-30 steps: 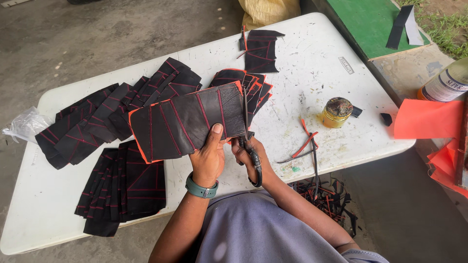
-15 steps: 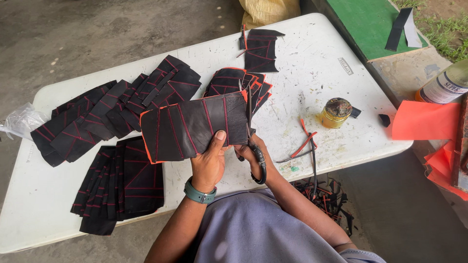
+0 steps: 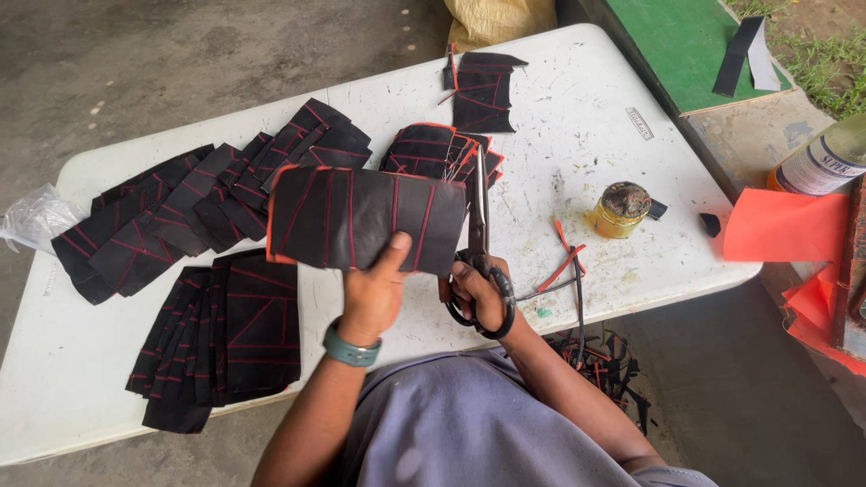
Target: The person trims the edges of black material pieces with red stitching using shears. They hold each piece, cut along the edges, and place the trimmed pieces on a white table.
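My left hand (image 3: 374,293) holds up a black piece with red stitched lines and red edging (image 3: 365,219), thumb on its lower edge. My right hand (image 3: 478,293) grips black scissors (image 3: 480,243); the blades point up along the piece's right edge. Both hands hover over the white table (image 3: 586,135) near its front edge. A teal band is on my left wrist (image 3: 350,348).
Stacks of similar black pieces lie at the left (image 3: 153,225), front left (image 3: 225,334), centre (image 3: 433,149) and far edge (image 3: 483,90). A small yellow jar (image 3: 622,209) and red strips (image 3: 564,261) sit at right. Orange sheet (image 3: 780,225), bottle (image 3: 825,158) and green board (image 3: 686,50) are beyond.
The held piece has shifted to the left and turned flatter in my left hand, while the scissors have come up along its right edge.
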